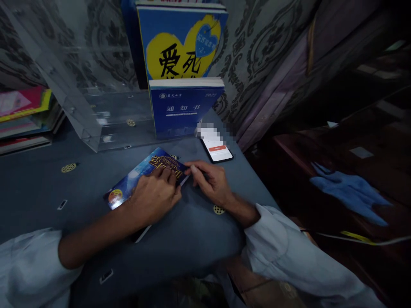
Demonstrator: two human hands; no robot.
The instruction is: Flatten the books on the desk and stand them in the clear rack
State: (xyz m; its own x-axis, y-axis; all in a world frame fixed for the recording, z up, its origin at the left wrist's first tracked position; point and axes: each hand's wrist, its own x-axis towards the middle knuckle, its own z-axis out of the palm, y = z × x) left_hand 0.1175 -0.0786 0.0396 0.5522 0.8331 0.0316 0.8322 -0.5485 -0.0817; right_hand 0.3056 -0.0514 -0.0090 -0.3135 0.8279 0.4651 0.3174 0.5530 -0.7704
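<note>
A blue book [131, 179] with gold lettering lies slantwise on the table. My left hand [156, 190] is on top of its cover, fingers bent and pressing down, covering the middle. The thumb is by the book's right edge. At the book's upper right corner, my right hand [212, 182] pinches the edge between thumb and index finger, its other fingers curled in. Whether it has hold of the cover alone or of pages too, I cannot tell.
Behind the hands, a clear acrylic stand [93, 132] is near a blue booklet [186, 107] and a blue-yellow book [173, 38], both upright. A lit phone [220, 153] lies right of them. Stacked books [25, 115] are at left. Beyond the table's right edge lies a blue cloth [349, 190].
</note>
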